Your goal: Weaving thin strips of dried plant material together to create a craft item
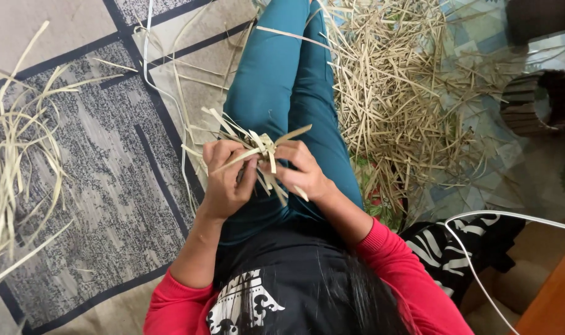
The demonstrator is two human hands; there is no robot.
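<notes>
- Left hand (223, 180) closed around a small bundle of pale flat strips (257, 149), fingers curled under, thumb on top; it pins the crossing point so the strips don't slip apart.
- Right hand (301, 169) also closed, pinching strip ends from the other side, just beside the left hand; the two nearly touch over the bundle.
- Bundle sits over the lap, above the teal trousers (282, 80), mid-frame; loose ends fan out up-left and down-right, likely left free for further folding.
- Held raised off the carpet, close to the body, probably for a clear view of the crossings.
- Big heap of cut straw-coloured scraps (394, 93) on the floor toward the upper right edge of the floor mat, touching the right leg; looks like offcuts dropped beside the work.
- Longer uncut strips (16, 161) lie at the left edge of the grey patterned carpet (109, 186), well apart from the hands.
- Dark ribbed cylinder basket (539, 102) near the right edge, on its side, opening facing camera.
- Thin white cord (481, 273) loops across the lower right corner.
- Red sleeves, black printed shirt visible at bottom.
</notes>
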